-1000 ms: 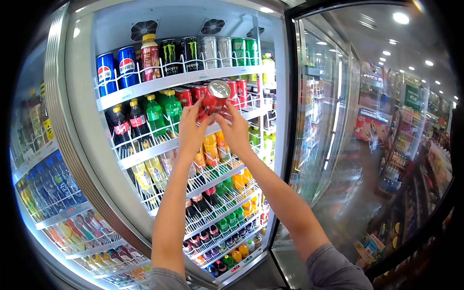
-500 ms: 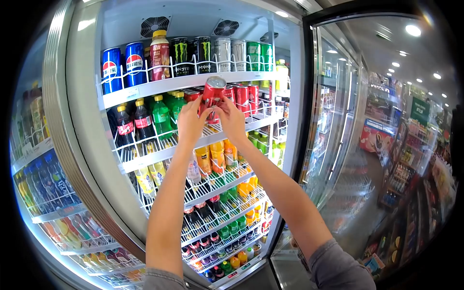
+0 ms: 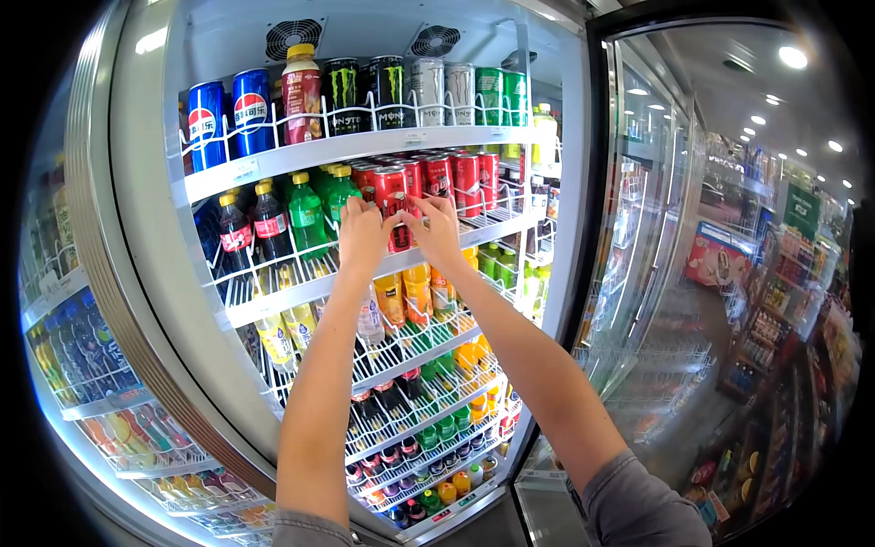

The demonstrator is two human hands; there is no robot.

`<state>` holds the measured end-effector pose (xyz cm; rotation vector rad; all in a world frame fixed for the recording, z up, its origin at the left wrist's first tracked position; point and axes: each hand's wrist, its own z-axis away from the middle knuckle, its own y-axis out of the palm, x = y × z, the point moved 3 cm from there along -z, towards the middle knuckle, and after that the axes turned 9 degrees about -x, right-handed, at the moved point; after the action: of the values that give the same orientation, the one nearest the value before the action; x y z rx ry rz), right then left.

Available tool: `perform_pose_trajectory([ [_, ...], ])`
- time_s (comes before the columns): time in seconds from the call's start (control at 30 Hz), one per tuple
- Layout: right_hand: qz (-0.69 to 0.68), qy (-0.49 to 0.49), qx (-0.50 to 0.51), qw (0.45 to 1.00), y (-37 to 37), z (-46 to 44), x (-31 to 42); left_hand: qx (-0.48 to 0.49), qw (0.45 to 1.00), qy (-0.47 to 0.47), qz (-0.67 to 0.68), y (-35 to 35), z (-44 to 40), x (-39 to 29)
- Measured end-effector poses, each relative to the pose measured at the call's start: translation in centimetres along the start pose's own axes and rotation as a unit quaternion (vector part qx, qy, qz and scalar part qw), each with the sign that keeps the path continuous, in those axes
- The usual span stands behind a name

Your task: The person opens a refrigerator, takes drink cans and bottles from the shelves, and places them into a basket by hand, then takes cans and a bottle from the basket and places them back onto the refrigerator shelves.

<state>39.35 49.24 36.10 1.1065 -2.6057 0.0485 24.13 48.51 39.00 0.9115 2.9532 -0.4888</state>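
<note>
I have the red metal can [image 3: 391,186] upright at the front of the second shelf [image 3: 339,279] of the lit drinks cooler, between my two hands. My left hand [image 3: 362,239] is at its left side and my right hand [image 3: 437,239] at its right, fingers bent and thumbs nearly together across its lower front. The fingertips look to be at the can, but I cannot tell from here whether either hand is pinching it or only resting there.

Just right of and behind it I see more red cans [image 3: 468,185]. To the left are green plastic bottles [image 3: 307,219], then dark cola bottles with red labels and yellow caps [image 3: 271,223]. On the shelf above stand blue cans [image 3: 252,114], a maroon bottle with a yellow cap [image 3: 301,96], black cans [image 3: 343,96], silver cans [image 3: 427,91] and green cans [image 3: 489,96]. Below my hands, orange drink bottles [image 3: 417,294] lean behind white wire. On my right, the black-framed glass door [image 3: 629,246] stands open, with store aisles showing through it.
</note>
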Motion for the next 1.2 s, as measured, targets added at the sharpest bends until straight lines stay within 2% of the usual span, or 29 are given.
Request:
perform_pose_trajectory([
  [0.13, 0.054, 0.022, 0.022, 0.998, 0.3, 0.0, 0.5, 0.012, 1.0, -0.024, -0.01, 0.9, 0.1, 0.1],
  [0.3, 0.094, 0.071, 0.082, 0.99, 0.4, -0.6, 0.2, 0.074, 0.99, -0.113, -0.027, 1.1, -0.6, 0.0],
  [0.4, 0.017, 0.055, 0.069, 0.996, -0.1, -0.6, 0.1, 0.065, 0.992, -0.109, -0.018, 0.9, -0.6, -0.2],
  [0.57, 0.041, 0.036, 0.103, 0.993, -2.3, 0.1, 0.5, 0.041, 0.994, -0.09, -0.042, 0.0, -0.1, -0.9],
  [0.7, 0.021, 0.093, 0.111, 0.989, -5.0, 0.5, 2.6, -0.038, 0.998, -0.058, 0.006, 0.2, 1.7, -1.0],
  [0.77, -0.042, 0.122, 0.037, 0.991, -5.7, 2.0, 2.0, -0.171, 0.985, 0.009, 0.029, -1.2, 3.7, -2.4],
  [0.83, -0.045, 0.141, 0.031, 0.989, -7.1, 3.9, 3.2, -0.178, 0.982, 0.001, 0.061, -2.3, 5.9, -3.5],
  [0.87, -0.09, 0.184, 0.033, 0.978, -7.9, 5.0, 3.8, -0.184, 0.979, -0.007, 0.092, -2.9, 7.2, -4.2],
  [0.9, -0.134, 0.227, 0.033, 0.964, -8.9, 6.1, 4.5, -0.183, 0.979, -0.007, 0.094, -3.5, 8.4, -4.8],
  [0.97, -0.128, 0.255, 0.04, 0.958, -10.8, 9.0, 5.6, -0.115, 0.963, -0.091, 0.224, -4.2, 11.1, -5.8],
  [1.0, -0.173, 0.303, 0.039, 0.936, -11.6, 10.8, 5.7, -0.111, 0.963, -0.089, 0.228, -4.5, 12.4, -6.5],
  [1.03, -0.217, 0.351, 0.037, 0.91, -12.6, 12.6, 5.9, -0.067, 0.947, -0.143, 0.279, -4.5, 13.9, -7.0],
  [1.07, -0.212, 0.354, 0.032, 0.91, -13.6, 14.1, 6.1, -0.021, 0.924, -0.196, 0.329, -4.5, 15.3, -7.4],
  [1.2, -0.23, 0.429, 0.034, 0.873, -17.1, 20.1, 6.4, -0.032, 0.933, -0.17, 0.315, -5.3, 19.9, -9.1],
])
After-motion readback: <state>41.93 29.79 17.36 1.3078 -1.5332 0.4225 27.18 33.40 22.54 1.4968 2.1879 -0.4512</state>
